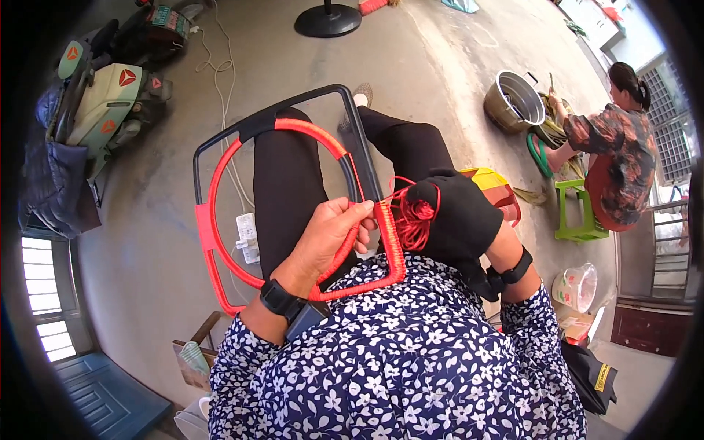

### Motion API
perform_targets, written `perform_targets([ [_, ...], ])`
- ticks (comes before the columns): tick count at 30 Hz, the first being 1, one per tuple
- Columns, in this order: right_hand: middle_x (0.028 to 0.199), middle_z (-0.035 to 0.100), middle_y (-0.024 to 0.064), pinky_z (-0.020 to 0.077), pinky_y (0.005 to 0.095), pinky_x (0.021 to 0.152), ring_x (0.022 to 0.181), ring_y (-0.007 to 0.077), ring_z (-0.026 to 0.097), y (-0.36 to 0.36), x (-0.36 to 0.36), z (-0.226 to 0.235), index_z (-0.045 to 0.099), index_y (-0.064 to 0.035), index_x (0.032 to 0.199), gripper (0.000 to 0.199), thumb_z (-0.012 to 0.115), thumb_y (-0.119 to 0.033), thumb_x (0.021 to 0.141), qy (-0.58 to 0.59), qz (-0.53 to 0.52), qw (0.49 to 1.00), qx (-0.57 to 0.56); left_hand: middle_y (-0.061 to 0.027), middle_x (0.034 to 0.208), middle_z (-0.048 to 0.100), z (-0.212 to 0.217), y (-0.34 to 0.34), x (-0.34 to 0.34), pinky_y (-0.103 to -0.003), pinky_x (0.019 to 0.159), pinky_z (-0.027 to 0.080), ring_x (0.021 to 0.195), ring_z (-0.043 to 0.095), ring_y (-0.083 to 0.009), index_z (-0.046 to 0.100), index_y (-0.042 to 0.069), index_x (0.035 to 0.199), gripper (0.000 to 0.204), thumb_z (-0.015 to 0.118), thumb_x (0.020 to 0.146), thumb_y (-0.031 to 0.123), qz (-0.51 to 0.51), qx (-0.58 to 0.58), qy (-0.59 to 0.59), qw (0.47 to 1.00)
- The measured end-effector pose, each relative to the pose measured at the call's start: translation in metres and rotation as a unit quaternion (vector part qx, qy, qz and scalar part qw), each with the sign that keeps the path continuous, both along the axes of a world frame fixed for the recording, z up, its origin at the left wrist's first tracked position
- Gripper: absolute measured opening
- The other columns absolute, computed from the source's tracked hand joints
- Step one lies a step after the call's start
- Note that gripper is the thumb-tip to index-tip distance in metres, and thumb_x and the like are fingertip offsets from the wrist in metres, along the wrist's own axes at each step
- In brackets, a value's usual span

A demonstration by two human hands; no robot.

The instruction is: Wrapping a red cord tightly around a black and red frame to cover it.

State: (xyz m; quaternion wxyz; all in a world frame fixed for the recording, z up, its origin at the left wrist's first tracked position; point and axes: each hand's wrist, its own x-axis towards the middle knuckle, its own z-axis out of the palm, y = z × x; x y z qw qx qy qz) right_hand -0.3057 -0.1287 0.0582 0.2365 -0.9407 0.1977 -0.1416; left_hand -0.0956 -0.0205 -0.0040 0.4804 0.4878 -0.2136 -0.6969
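A black rounded-square frame with a ring inside it (397,253) rests across my lap. Red cord is wound tightly over its near edge, part of its right side and most of the ring; the far bar and upper right side show bare black. My left hand (331,236) is closed on the frame's right side, thumb pressed where the winding ends. In a black glove, my right hand (458,220) is closed round a loose bundle of red cord (416,226), just right of the frame. A strand runs from the bundle to the frame.
A person (623,147) sits on a green stool (576,213) at right, beside a metal pot (506,103). An electric scooter (103,103) stands at left. A white power strip (247,238) and its cable lie on the floor. A black round stand base (328,22) is ahead.
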Motion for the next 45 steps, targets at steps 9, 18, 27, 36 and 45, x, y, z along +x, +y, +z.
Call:
perform_targets([
  [9,0.077,0.065,0.0154,0.0487,0.0453,0.066,0.077,0.0368,0.064,-0.039,-0.055,-0.015,0.061,-0.0122,0.095,0.018,0.059,-0.008,0.078,0.116,-0.198,0.963,-0.140,-0.0069,0.075,0.061,0.008,0.001,-0.002,-0.018,0.038,0.042,0.048,0.052,-0.0059,0.057,-0.001,0.090,0.026,0.058,0.097,0.024,-0.005,-0.009,-0.043,0.999],
  [18,0.093,0.066,0.0012,0.0513,0.0255,0.076,0.080,0.0108,0.061,-0.067,-0.119,-0.087,0.063,-0.0013,0.105,0.023,0.068,-0.013,0.086,-0.199,-0.318,0.852,0.365,-0.0072,0.074,0.061,0.011,-0.004,-0.004,-0.018,0.036,0.040,0.046,0.050,-0.0058,0.057,-0.002,0.089,0.027,0.059,0.096,0.024,0.004,0.001,-0.029,1.000],
  [27,0.098,0.066,0.0059,0.0493,0.0257,0.076,0.085,0.0117,0.060,0.003,-0.002,-0.054,0.061,-0.0040,0.102,0.022,0.059,-0.024,0.093,-0.070,-0.141,0.769,0.620,-0.0076,0.074,0.061,0.009,-0.002,-0.002,-0.019,0.035,0.038,0.042,0.047,-0.0062,0.056,-0.001,0.093,0.024,0.059,0.096,0.023,0.004,-0.010,-0.027,1.000],
  [36,0.075,0.053,0.0004,0.0402,0.0223,0.057,0.066,0.0087,0.050,0.002,0.013,-0.090,0.054,-0.0089,0.092,0.018,0.058,-0.026,0.095,-0.433,-0.065,0.436,0.786,-0.0086,0.079,0.061,0.012,-0.004,-0.007,-0.020,0.032,0.036,0.042,0.048,-0.0069,0.055,-0.001,0.095,0.023,0.060,0.095,0.021,0.021,-0.024,0.050,0.998],
  [45,0.079,0.063,-0.0002,0.0486,0.0280,0.070,0.075,0.0073,0.057,0.025,0.028,-0.056,0.066,-0.0042,0.088,0.023,0.061,-0.027,0.091,-0.135,-0.115,0.783,0.596,-0.0009,0.051,0.048,0.015,0.009,0.000,-0.022,0.031,0.034,0.035,0.042,-0.0089,0.054,0.004,0.095,0.014,0.059,0.094,0.017,-0.004,0.027,0.007,1.000],
])
